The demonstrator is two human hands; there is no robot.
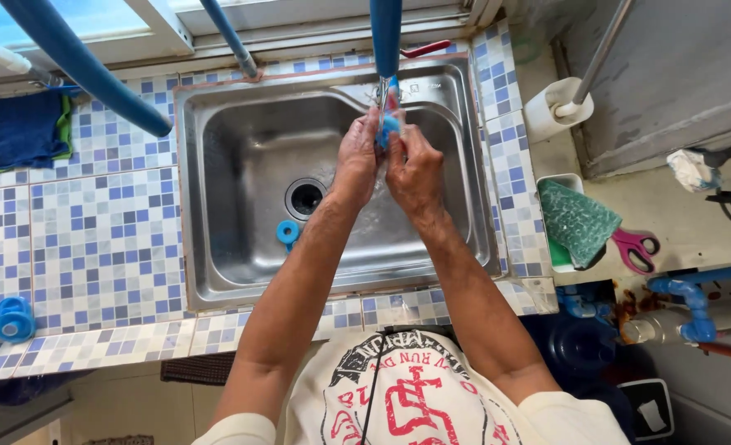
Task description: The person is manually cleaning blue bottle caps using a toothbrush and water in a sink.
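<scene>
Item: small blue object (389, 125), pinched between both hands under the water stream from the blue tap hose (386, 33), over the back-right part of the steel sink (217, 272), near its rear rim. L hand (356, 156): fingers curled shut round the object's left side, thumb side up; grip firm by the look of it. R hand (415, 169): fingers also closed on the object from the right, knuckles toward camera. Object sits at the fingertips of both, i.e. ahead of and above the palms, toward the sink's back edge; long axis approx. upright, in line with the hose, though mostly hidden by fingers so exact shape can't be told. Both hands equally near; L slightly higher. Also in sink: drain (305, 198) at centre; blue ring-shaped piece (287, 233) just beside drain, toward front-left, well apart from hands. Off sink: blue cloth (15, 128) at counter's back-left corner; blue round caps (3, 317) at counter's left edge; green scouring cloth (578, 221) and pink-handled scissors (636, 245) beyond the right edge.
</scene>
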